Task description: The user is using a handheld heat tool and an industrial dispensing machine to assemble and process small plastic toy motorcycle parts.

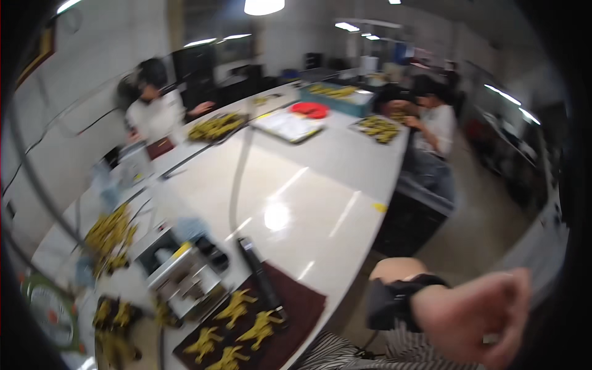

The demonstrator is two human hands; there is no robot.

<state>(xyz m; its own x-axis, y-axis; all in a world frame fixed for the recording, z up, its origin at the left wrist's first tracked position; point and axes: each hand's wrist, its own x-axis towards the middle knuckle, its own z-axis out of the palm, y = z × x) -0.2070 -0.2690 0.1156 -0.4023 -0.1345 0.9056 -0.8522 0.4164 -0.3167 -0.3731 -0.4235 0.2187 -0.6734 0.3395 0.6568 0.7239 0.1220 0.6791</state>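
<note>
Although fingers (519, 299) curl inward, right hand (472, 317) blurred, apart from table (333, 185); cannot tell if grasping anything.

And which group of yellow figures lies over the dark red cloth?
The group of four, beside the long black bar at the near end of the table; the other groups lie off that cloth.

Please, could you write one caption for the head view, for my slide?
Right hand beside a white table, with yellow figures on a dark mat.
</note>
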